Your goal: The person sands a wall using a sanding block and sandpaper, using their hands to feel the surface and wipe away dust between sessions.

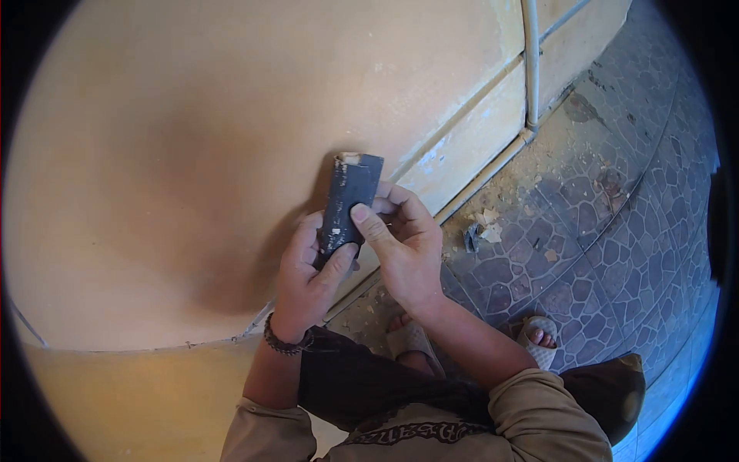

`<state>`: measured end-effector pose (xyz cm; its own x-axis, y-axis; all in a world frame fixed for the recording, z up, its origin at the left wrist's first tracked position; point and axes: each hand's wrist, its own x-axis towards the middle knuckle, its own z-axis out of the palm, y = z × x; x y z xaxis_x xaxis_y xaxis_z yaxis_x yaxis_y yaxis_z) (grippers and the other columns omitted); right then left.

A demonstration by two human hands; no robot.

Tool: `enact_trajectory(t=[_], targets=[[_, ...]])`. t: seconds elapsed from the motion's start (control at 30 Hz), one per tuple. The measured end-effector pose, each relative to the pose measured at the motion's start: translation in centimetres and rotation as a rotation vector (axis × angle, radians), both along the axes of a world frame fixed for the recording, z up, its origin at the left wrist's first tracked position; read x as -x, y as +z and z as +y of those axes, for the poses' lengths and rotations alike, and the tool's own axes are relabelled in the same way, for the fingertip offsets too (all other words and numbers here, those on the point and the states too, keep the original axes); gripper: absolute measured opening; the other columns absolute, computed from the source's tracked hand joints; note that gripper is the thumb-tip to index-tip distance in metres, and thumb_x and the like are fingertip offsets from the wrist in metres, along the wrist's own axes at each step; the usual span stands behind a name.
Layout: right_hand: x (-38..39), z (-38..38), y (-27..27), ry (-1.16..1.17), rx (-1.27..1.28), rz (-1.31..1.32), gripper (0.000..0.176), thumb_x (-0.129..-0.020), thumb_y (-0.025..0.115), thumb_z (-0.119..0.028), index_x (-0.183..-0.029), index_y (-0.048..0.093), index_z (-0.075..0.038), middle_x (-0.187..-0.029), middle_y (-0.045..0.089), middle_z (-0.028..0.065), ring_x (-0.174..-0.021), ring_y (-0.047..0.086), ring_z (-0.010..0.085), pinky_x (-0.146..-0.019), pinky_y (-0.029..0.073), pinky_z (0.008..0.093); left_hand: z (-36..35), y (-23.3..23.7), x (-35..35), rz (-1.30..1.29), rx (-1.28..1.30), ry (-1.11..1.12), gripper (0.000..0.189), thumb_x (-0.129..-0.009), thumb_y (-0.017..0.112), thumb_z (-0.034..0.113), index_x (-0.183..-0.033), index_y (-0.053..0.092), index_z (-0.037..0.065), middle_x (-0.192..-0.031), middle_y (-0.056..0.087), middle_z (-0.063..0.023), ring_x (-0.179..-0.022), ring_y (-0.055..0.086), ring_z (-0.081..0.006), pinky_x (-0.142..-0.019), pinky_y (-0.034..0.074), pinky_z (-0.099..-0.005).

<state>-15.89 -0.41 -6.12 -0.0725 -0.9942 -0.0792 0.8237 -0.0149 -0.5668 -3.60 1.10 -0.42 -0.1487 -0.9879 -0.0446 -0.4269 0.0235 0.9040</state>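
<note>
A dark, flat rectangular block [352, 192] with pale worn specks along its left edge and a light-coloured bit at its top end is held up in front of the yellowish wall [192, 92]. My left hand [312, 269] grips its lower left part, the thumb across the bottom. On its right side, my right hand [404, 250] pinches the block, with the thumb on the dark face and the other fingers curled partly out of sight. A braided bracelet [286, 336] circles my left wrist.
A pale pipe [532, 69] runs down the wall and bends along its base. Plaster crumbs and broken pieces [486, 226] lie on the stone-patterned floor [608, 285]. My sandalled feet [541, 339] are below, near a dark object [608, 385] at the lower right.
</note>
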Motion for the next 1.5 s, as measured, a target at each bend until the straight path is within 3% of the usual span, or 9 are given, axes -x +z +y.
enact_trajectory(t=[0.07,0.2,0.37,0.43,0.53,0.73,0.8,0.97,1.5], targets=[[0.5,0.2,0.6,0.001,0.035,0.025,0.036,-0.090,0.067,-0.009,-0.122,0.054,0.001,-0.102,0.064,0.0070,-0.092,0.060,0.0099,-0.078,0.052,0.0254,0.1,-0.2,0.3,-0.202,0.128,0.033,0.034,-0.086,0.065,0.003,-0.119,0.055,0.001,-0.105,0.058,-0.0096,-0.091,0.060,-0.0174,-0.073,0.052,-0.0325],[1.3,0.6,1.0,0.062,0.167,-0.078,0.037,-0.095,0.061,-0.010,-0.128,0.048,0.002,-0.113,0.060,0.0079,-0.106,0.055,0.0113,-0.091,0.047,0.0270,0.1,0.2,1.7,-0.731,0.761,-0.026,0.042,-0.074,0.068,0.003,-0.116,0.063,0.006,-0.106,0.058,-0.0120,-0.089,0.059,-0.0257,-0.080,0.045,-0.0379],[1.5,0.5,2.4,0.100,0.150,-0.504,0.036,-0.102,0.042,-0.015,-0.134,0.040,0.001,-0.124,0.055,0.0136,-0.114,0.054,0.0196,-0.099,0.043,0.0342,0.6,1.2,3.2,-1.085,1.061,0.050,0.048,-0.072,0.066,0.009,-0.120,0.067,0.014,-0.111,0.057,-0.0123,-0.095,0.057,-0.0271,-0.085,0.038,-0.0372],[2.2,0.0,2.3,0.140,0.172,-0.613,0.037,-0.103,0.037,-0.020,-0.135,0.040,-0.001,-0.130,0.051,0.0167,-0.118,0.053,0.0258,-0.102,0.043,0.0403,0.5,0.8,3.7,-1.036,1.048,-0.004,0.046,-0.073,0.065,0.009,-0.119,0.068,0.014,-0.112,0.057,-0.0136,-0.097,0.057,-0.0285,-0.084,0.039,-0.0381],[3.1,-0.9,0.4,0.227,0.142,-0.824,0.037,-0.103,0.037,-0.022,-0.135,0.040,-0.003,-0.128,0.053,0.0163,-0.116,0.055,0.0273,-0.100,0.045,0.0410,0.8,-0.2,4.0,-0.926,1.097,-0.145,0.041,-0.074,0.065,0.006,-0.115,0.069,0.012,-0.116,0.057,-0.0160,-0.095,0.057,-0.0280,-0.081,0.042,-0.0376],[4.0,-1.9,-1.0,0.270,0.206,-0.954,0.040,-0.101,0.040,-0.023,-0.137,0.040,-0.004,-0.103,0.056,0.0111,-0.089,0.057,0.0232,-0.076,0.051,0.0369,1.6,-0.9,5.2,-0.841,1.141,-0.350,0.033,-0.075,0.062,-0.003,-0.107,0.068,0.004,-0.116,0.060,-0.0187,-0.086,0.062,-0.0271,-0.075,0.047,-0.0356],[3.5,-1.7,-0.7,0.253,0.182,-0.948,0.043,-0.099,0.039,-0.018,-0.138,0.038,-0.002,-0.100,0.053,0.0109,-0.086,0.053,0.0217,-0.073,0.049,0.0347,1.6,-0.9,5.4,-0.770,1.091,-0.333,0.032,-0.077,0.062,-0.006,-0.108,0.065,0.002,-0.115,0.060,-0.0193,-0.088,0.062,-0.0284,-0.076,0.049,-0.0366],[3.2,-1.7,-0.5,0.194,0.096,-0.842,0.042,-0.102,0.039,-0.024,-0.137,0.037,-0.001,-0.099,0.053,0.0090,-0.087,0.054,0.0206,-0.079,0.048,0.0338,1.3,-0.9,5.2,-0.672,0.994,-0.207,0.034,-0.079,0.067,-0.011,-0.111,0.060,-0.002,-0.114,0.059,-0.0212,-0.095,0.064,-0.0334,-0.084,0.054,-0.0378],[2.7,-1.8,-0.4,0.238,0.138,-0.776,0.040,-0.102,0.040,-0.023,-0.135,0.040,0.000,-0.099,0.053,0.0083,-0.088,0.055,0.0197,-0.080,0.048,0.0337,1.8,-0.8,4.4,-0.656,0.980,-0.119,0.041,-0.074,0.077,-0.005,-0.109,0.058,0.001,-0.105,0.059,-0.0166,-0.092,0.064,-0.0280,-0.078,0.054,-0.0337]])
